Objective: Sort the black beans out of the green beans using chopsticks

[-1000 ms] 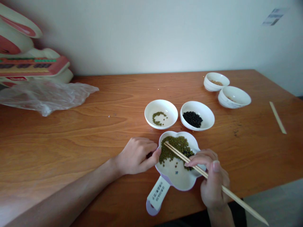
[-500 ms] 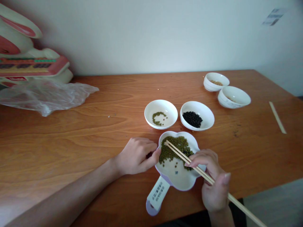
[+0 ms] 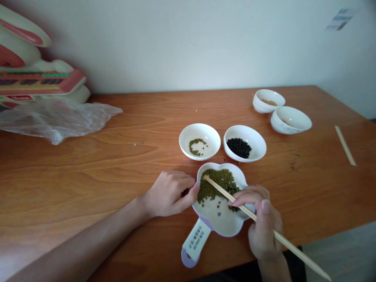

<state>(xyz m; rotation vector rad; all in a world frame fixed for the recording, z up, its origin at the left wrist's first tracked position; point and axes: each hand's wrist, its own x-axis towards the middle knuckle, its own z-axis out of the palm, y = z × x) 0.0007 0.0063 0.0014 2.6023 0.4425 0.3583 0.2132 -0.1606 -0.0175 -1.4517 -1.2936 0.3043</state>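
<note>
Since half a second ago, the right thumb has come down onto the chopsticks [image 3: 220, 188] and their tips, slightly parted then, now lie together; the dish, the bowls and the left hand look unmoved. The right hand [image 3: 265, 223] grips both chopsticks, their tips resting at the upper left of the green beans [image 3: 210, 190] in the flower-shaped dish [image 3: 226, 223]; whether a bean is caught between them is too small to tell. The left hand [image 3: 173, 196] is loosely curled beside the dish with its thumb against the rim, though I cannot tell whether it actually pinches it. Judging by how things lie, the work seems only partly done: a compact heap of black beans [image 3: 239, 148] sits in the near right bowl [image 3: 256, 143], while the near left bowl [image 3: 210, 134] has just a sparse, broken ring of green ones. Most of the green beans are still in the dish, with some dark beans [image 3: 233, 190] among them under the chopsticks, so much appears left there. Farther back on the table [image 3: 147, 156], two more white bowls [image 3: 298, 116] hold pale brown bits, out of the hands' reach for now.
</note>
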